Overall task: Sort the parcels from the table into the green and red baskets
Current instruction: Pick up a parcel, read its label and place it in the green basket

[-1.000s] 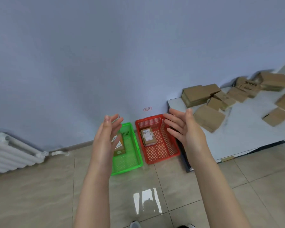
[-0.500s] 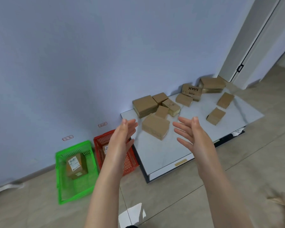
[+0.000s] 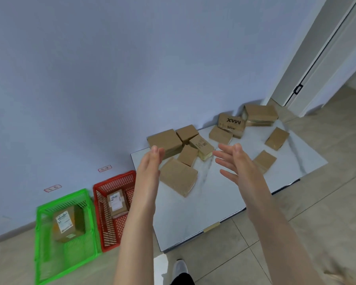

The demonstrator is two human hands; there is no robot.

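Head view, plain brown cardboard parcels (image 3: 178,176), one printed MAX (image 3: 232,122)

Bare forearms (image 3: 141,219), a white shoe (image 3: 180,268), dark trousers (image 3: 183,280)

Pale blue wall (image 3: 111,68), beige tile floor (image 3: 321,212), white door (image 3: 343,58) rt

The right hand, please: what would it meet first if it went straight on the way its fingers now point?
Most likely the parcel with the printed label, just ahead of the right hand on the white table. Depth is unclear, so the hand might pass above it.
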